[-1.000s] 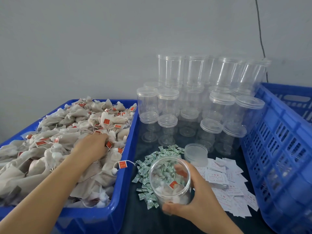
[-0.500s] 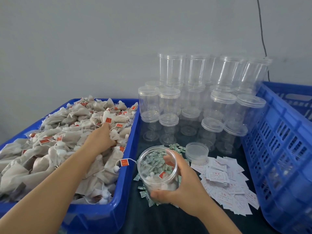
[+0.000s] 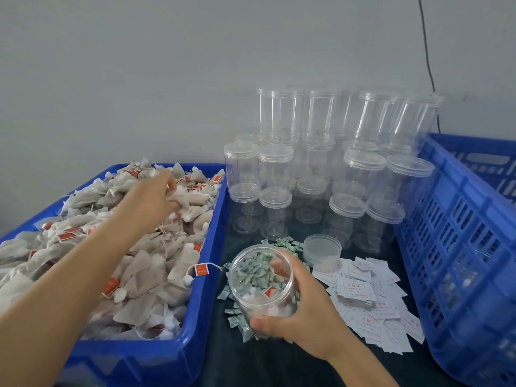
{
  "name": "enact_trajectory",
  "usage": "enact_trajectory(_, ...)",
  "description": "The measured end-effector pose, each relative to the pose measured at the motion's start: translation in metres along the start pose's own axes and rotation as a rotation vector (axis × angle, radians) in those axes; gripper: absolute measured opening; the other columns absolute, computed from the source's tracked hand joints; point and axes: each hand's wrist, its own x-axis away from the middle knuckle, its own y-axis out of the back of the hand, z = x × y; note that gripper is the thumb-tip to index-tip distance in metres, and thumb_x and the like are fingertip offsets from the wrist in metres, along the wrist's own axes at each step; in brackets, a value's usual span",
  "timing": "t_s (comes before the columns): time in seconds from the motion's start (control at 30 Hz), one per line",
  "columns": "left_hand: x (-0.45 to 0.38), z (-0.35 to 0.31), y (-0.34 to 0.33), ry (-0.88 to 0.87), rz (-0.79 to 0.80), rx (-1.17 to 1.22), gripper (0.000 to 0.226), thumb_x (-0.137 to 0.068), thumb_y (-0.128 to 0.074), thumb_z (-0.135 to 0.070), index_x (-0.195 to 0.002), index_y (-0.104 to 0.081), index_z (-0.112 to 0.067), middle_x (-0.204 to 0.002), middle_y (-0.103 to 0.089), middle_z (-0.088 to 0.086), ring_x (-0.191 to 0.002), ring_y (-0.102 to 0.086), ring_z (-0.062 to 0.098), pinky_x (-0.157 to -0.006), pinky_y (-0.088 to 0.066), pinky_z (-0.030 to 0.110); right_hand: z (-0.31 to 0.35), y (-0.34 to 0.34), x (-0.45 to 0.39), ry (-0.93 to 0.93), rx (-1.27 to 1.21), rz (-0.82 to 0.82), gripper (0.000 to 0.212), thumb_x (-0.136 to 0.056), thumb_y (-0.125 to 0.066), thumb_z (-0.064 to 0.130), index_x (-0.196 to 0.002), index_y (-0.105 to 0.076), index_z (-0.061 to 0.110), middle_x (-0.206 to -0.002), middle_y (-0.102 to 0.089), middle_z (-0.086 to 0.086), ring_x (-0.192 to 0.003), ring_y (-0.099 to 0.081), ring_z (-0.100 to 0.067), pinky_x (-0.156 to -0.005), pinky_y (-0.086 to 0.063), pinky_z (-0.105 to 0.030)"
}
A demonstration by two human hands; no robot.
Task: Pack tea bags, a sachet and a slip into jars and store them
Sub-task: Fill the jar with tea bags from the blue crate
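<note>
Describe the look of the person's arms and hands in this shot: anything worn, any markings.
Both forearms are bare as far as the frame shows: no sleeves or cuffs in view. The left hand and the right hand wear no gloves, and no rings, watch or bracelet can be seen. Fingernails where visible look short and unpainted. No markings are apparent.

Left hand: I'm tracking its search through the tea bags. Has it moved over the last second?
Yes. The left hand has reached farther from the person, toward the back rim of the blue tray.

2 blue crates [image 3: 206,275]; 1 open jar [image 3: 262,280]; 1 loose lid [image 3: 322,247]; lidded jars [image 3: 275,174], sachets [image 3: 287,243], slips [image 3: 371,303]: too many to count.
</note>
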Motion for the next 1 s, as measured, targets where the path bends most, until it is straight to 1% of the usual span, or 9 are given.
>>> enact_trajectory(0.17, 0.004, -0.027, 0.035, -0.087, -0.064, 0.156, 0.038, -0.083, -0.07, -0.023, -0.117, -0.053, -0.024, -0.096, -0.062, 0.003, -0.079, -0.06, 0.024, -0.071, -0.044, 0.034, -0.001, -0.002, -0.003, -0.007, -0.001, -0.007, 0.103, -0.053, -0.094, 0.043, -0.139, -0.038, 0.046, -0.129, -0.05, 0.032, -0.121, -0.044, 0.018, -0.087, -0.041, 0.0)
enact_trajectory(0.27, 0.017, -0.049, 0.047, -0.156, -0.064, 0.241, 0.027, -0.08, -0.07, -0.033, -0.105, -0.058, -0.034, -0.089, -0.063, -0.011, -0.078, -0.06, 0.009, -0.066, -0.043, 0.023, -0.001, -0.003, -0.005, -0.005, 0.0, -0.016, 0.098, -0.054, -0.095, 0.039, -0.133, -0.038, 0.052, -0.125, -0.05, 0.038, -0.122, -0.043, 0.019, -0.088, -0.04, 0.0)
enact_trajectory(0.37, 0.041, -0.073, 0.049, -0.263, 0.009, 0.29, 0.021, -0.074, -0.067, -0.041, -0.094, -0.059, -0.04, -0.081, -0.064, -0.018, -0.074, -0.058, 0.002, -0.059, -0.04, 0.01, 0.001, -0.003, -0.005, -0.006, -0.002, -0.029, 0.098, -0.055, -0.095, 0.041, -0.132, -0.036, 0.056, -0.13, -0.05, 0.031, -0.121, -0.042, 0.02, -0.088, -0.04, 0.0)
enact_trajectory(0.5, 0.07, -0.093, 0.037, -0.431, 0.146, 0.333, 0.017, -0.074, -0.063, -0.039, -0.09, -0.063, -0.037, -0.079, -0.064, -0.016, -0.081, -0.056, -0.001, -0.071, -0.039, 0.005, 0.004, -0.002, -0.005, 0.01, -0.015, -0.035, 0.096, -0.054, -0.095, 0.042, -0.13, -0.038, 0.056, -0.129, -0.051, 0.029, -0.12, -0.045, 0.018, -0.086, -0.04, 0.0)
enact_trajectory(0.6, 0.081, -0.096, 0.024, -0.536, 0.225, 0.252, 0.019, -0.077, -0.06, -0.04, -0.094, -0.064, -0.033, -0.082, -0.062, -0.019, -0.088, -0.051, -0.003, -0.076, -0.037, 0.006, 0.008, -0.001, -0.003, 0.05, -0.03, -0.035, 0.091, -0.056, -0.095, 0.037, -0.129, -0.042, 0.054, -0.123, -0.056, 0.03, -0.12, -0.049, 0.014, -0.086, -0.041, 0.0)
enact_trajectory(0.73, 0.087, -0.097, 0.013, -0.623, 0.384, 0.109, 0.023, -0.084, -0.056, -0.038, -0.105, -0.064, -0.037, -0.093, -0.06, -0.024, -0.093, -0.046, -0.007, -0.08, -0.033, 0.006, 0.014, 0.0, -0.003, 0.105, -0.054, -0.015, 0.083, -0.064, -0.093, 0.013, -0.129, -0.049, 0.038, -0.117, -0.063, 0.026, -0.11, -0.06, 0.006, -0.081, -0.047, -0.005)
enact_trajectory(0.8, 0.091, -0.101, 0.009, -0.652, 0.465, 0.057, 0.025, -0.088, -0.058, -0.031, -0.111, -0.065, -0.038, -0.095, -0.061, -0.023, -0.089, -0.049, -0.008, -0.079, -0.034, 0.005, 0.015, 0.0, -0.003, 0.102, -0.067, 0.006, 0.085, -0.064, -0.093, 0.007, -0.133, -0.048, 0.031, -0.118, -0.065, 0.021, -0.108, -0.063, 0.004, -0.08, -0.049, -0.007)
enact_trajectory(0.9, 0.093, -0.111, 0.01, -0.687, 0.601, -0.03, 0.026, -0.089, -0.057, -0.023, -0.111, -0.067, -0.034, -0.076, -0.052, -0.022, -0.071, -0.047, -0.013, -0.069, -0.035, 0.003, 0.017, -0.001, -0.003, 0.082, -0.093, 0.036, 0.097, -0.063, -0.092, 0.002, -0.143, -0.041, 0.02, -0.131, -0.059, 0.003, -0.109, -0.064, 0.001, -0.08, -0.05, -0.009)
enact_trajectory(1.0, 0.087, -0.12, 0.009, -0.717, 0.68, -0.112, 0.026, -0.09, -0.053, -0.018, -0.109, -0.068, -0.026, -0.082, -0.059, -0.013, -0.066, -0.049, -0.002, -0.065, -0.037, 0.007, 0.017, -0.003, -0.002, 0.091, -0.115, 0.046, 0.098, -0.062, -0.092, 0.0, -0.144, -0.04, 0.02, -0.13, -0.06, 0.003, -0.111, -0.065, -0.004, -0.078, -0.055, -0.016)
